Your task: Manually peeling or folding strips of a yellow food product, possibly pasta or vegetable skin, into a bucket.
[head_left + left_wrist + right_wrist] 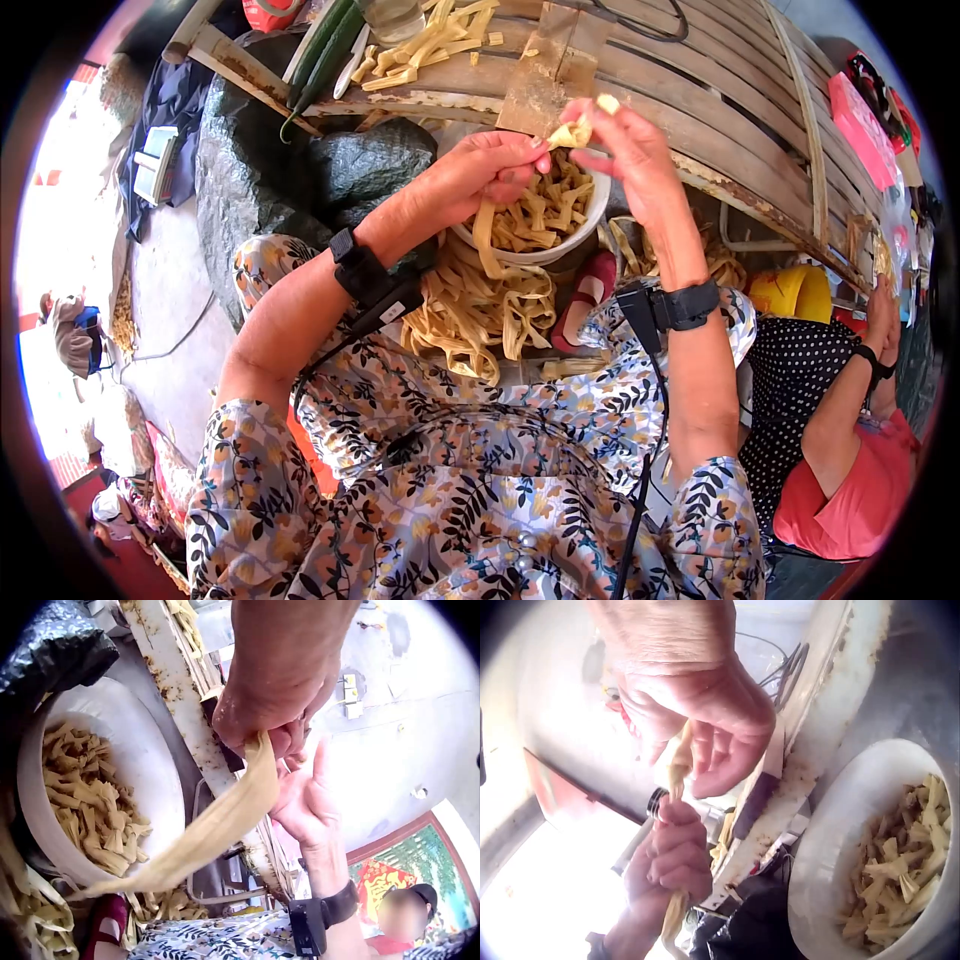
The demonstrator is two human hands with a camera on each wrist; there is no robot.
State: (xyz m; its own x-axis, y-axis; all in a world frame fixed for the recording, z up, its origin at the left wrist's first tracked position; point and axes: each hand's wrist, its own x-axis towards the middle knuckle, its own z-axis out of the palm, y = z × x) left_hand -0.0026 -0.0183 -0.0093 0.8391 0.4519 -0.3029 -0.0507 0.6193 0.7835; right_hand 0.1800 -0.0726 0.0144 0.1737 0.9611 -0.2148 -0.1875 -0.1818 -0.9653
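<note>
A flat, pale yellow strip (217, 825) that looks like tofu skin runs between both hands. My left hand (485, 172) pinches it, fingers curled, and its long tail hangs down in front of the bucket. My right hand (635, 150) holds the upper end between thumb and fingers, where the strip forms a knot (571, 133). Below the hands stands a white bucket (814, 877) holding many short knotted pieces (545, 215). A heap of long loose strips (480, 310) lies at its near side.
A slatted bench (700, 110) with a rusty edge spans the far side, bearing knotted pieces (440, 45) and green cucumbers (325, 55). Dark plastic bags (370, 165) lie left of the bucket. At right sit a yellow bucket (790, 293) and another person (850, 470).
</note>
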